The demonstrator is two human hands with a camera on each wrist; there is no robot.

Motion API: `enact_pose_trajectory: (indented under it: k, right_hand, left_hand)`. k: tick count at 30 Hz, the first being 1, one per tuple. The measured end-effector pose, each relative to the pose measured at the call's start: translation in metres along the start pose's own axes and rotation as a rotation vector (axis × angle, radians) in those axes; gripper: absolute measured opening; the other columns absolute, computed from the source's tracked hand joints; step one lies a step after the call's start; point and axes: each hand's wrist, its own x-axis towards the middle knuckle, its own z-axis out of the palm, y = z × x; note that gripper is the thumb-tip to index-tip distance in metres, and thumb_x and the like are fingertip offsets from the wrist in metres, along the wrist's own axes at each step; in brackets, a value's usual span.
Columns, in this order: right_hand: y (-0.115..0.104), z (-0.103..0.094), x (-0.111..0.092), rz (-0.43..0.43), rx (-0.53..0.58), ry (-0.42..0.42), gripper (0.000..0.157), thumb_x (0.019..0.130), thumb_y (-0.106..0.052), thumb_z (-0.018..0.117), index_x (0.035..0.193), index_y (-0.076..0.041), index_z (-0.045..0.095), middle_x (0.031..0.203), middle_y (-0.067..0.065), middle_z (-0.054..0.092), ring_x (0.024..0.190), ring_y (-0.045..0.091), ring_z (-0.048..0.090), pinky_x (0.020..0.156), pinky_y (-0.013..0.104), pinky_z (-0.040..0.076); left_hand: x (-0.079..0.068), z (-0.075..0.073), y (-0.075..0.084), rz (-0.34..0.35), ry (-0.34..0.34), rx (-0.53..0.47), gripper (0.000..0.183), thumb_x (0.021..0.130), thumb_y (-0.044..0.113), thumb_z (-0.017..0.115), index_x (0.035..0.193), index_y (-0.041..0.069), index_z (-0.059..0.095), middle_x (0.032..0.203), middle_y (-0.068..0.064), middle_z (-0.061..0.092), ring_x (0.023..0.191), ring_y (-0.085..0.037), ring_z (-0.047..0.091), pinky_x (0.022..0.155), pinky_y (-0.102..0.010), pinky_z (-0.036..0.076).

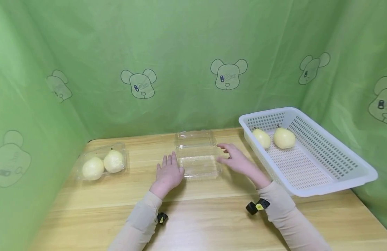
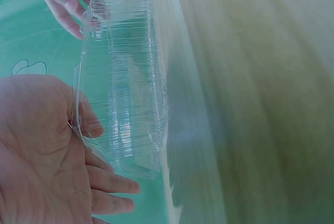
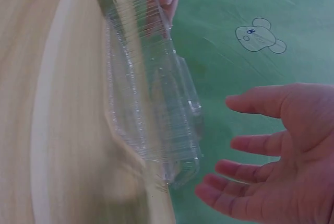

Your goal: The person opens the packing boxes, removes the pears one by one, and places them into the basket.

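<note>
Open clear box: in front of you on the table (image 1: 209, 212), mid-table, its base (image 1: 198, 165) toward you and its lid (image 1: 195, 139) folded back toward the green curtain (image 1: 187, 104); you see wood through the base.
Your left hand (image 1: 169, 174): at the box's left edge, fingers straight and slightly apart; the thumb overlaps the plastic, and you cannot tell how firmly it touches.
Your right hand (image 1: 238, 161): just beside the box's right edge, fingers apart and lightly bent, with a gap between them and the plastic in the right wrist view.
Filled clear box: on your left, well apart from the open one, this second box (image 1: 100, 150) holds two pale pears, a nearer one (image 1: 93, 168) and a farther one (image 1: 114, 161).
White basket: on your right, the slotted basket (image 1: 306, 170) holds two more pears at its far left, one (image 1: 261, 138) partly covered by the rim, the other (image 1: 284, 138) in fuller view with its stem up.
Hard to make out: the clear walls blur into wood and curtain; whether the filled box is latched, you cannot tell.
Cut off: each wrist view crops your hands at its borders.
</note>
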Motion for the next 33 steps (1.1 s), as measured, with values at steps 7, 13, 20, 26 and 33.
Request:
enact_pose_trajectory:
  k: [7, 13, 20, 26, 33]
  right_hand:
    - [-0.001, 0.008, -0.001, 0.039, -0.051, -0.074, 0.074, 0.090, -0.023, 0.066, 0.148, 0.007, 0.031, 0.149, 0.035, 0.032, 0.133, 0.053, 0.038, 0.110, 0.065, 0.034]
    - [-0.003, 0.015, -0.002, 0.043, -0.118, -0.072, 0.081, 0.088, -0.025, 0.068, 0.147, 0.011, 0.027, 0.150, 0.038, 0.025, 0.134, 0.056, 0.034, 0.112, 0.066, 0.029]
    - [0.002, 0.018, -0.007, 0.027, -0.149, -0.092, 0.093, 0.089, -0.042, 0.066, 0.149, 0.013, 0.020, 0.155, 0.035, 0.019, 0.140, 0.052, 0.028, 0.116, 0.061, 0.026]
    - [0.009, 0.016, -0.014, 0.010, -0.161, -0.096, 0.091, 0.091, -0.040, 0.065, 0.148, 0.014, 0.019, 0.156, 0.034, 0.016, 0.142, 0.052, 0.023, 0.117, 0.061, 0.022]
    - [0.019, 0.007, -0.022, 0.044, -0.187, -0.091, 0.095, 0.090, -0.047, 0.062, 0.150, 0.011, 0.018, 0.158, 0.032, 0.015, 0.143, 0.051, 0.022, 0.117, 0.061, 0.021]
  left_hand:
    - [0.001, -0.001, 0.000, 0.000, 0.005, -0.011, 0.071, 0.100, 0.037, 0.038, 0.156, 0.003, 0.010, 0.161, -0.020, 0.020, 0.151, -0.037, 0.013, 0.122, -0.059, 0.013]
    - [0.001, -0.002, 0.001, 0.013, 0.001, -0.015, 0.071, 0.101, 0.036, 0.038, 0.156, 0.001, 0.010, 0.161, -0.020, 0.019, 0.151, -0.038, 0.013, 0.122, -0.058, 0.013]
    - [0.002, -0.001, 0.003, 0.025, 0.001, -0.021, 0.072, 0.100, 0.035, 0.039, 0.155, -0.002, 0.010, 0.161, -0.021, 0.018, 0.151, -0.037, 0.013, 0.123, -0.057, 0.015]
    - [0.004, 0.004, 0.008, 0.048, -0.019, -0.010, 0.072, 0.100, 0.034, 0.038, 0.155, -0.003, 0.009, 0.161, -0.022, 0.016, 0.152, -0.037, 0.012, 0.123, -0.056, 0.016]
    - [0.007, 0.008, 0.023, 0.062, -0.034, -0.030, 0.073, 0.100, 0.034, 0.039, 0.155, -0.002, 0.008, 0.162, -0.022, 0.016, 0.152, -0.036, 0.011, 0.123, -0.056, 0.016]
